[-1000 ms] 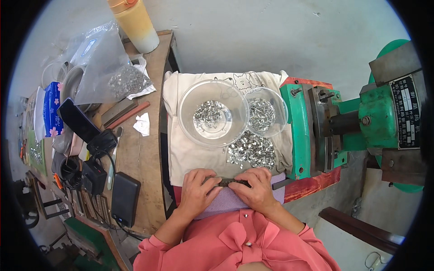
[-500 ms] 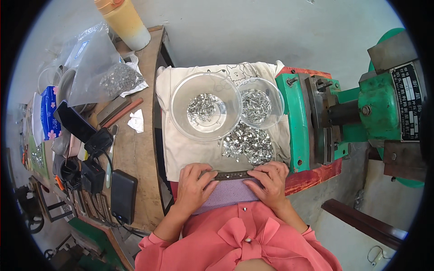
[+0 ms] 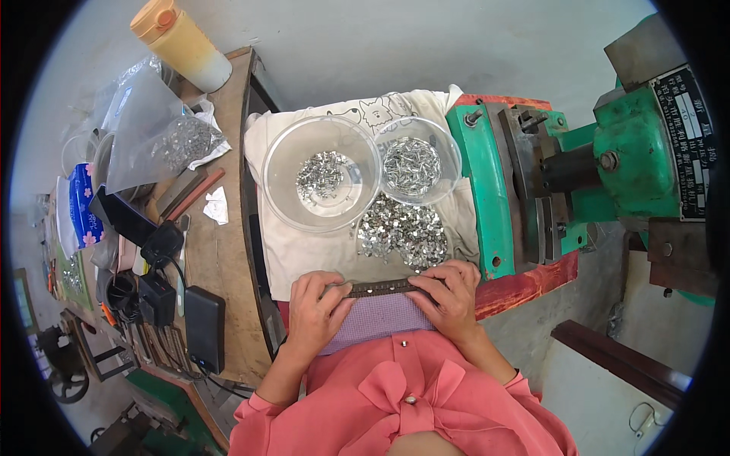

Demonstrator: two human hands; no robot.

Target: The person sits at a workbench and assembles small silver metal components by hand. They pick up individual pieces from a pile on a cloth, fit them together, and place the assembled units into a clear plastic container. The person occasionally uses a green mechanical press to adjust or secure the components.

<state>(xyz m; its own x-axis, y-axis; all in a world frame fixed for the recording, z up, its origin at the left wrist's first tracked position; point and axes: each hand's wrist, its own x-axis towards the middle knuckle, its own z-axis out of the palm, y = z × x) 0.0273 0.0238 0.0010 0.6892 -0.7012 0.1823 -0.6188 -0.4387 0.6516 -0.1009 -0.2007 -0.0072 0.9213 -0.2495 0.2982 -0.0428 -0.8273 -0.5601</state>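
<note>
Covering both ends of the dark notched strip [image 3: 380, 288], the fingers left only its middle part for me to see, and the few bright bits on it were too small to make out exactly. The right side of the green press [image 3: 637, 163] was lost in the dark rim of the view, and the person's body was cut off by the lower edge. The left hand [image 3: 315, 308] was closed on the strip's left end, its back upward, the fingers bent on the far side and the thumb nearer to the body. The right hand [image 3: 450, 298] gripped the other end in a similar way. Between them the strip lay level, just beyond the purple cloth [image 3: 376, 318], which had a fine bumpy weave. Near the strip, on a wrinkled beige cloth [image 3: 289, 254], was a loose pile of small, flat, shiny metal pieces [image 3: 403, 232]. Behind the pile stood two round tubs of clear plastic: the larger tub [image 3: 280, 171] with small silvery pieces, the smaller tub [image 3: 453, 171] with thin, pin-like ones.
</note>
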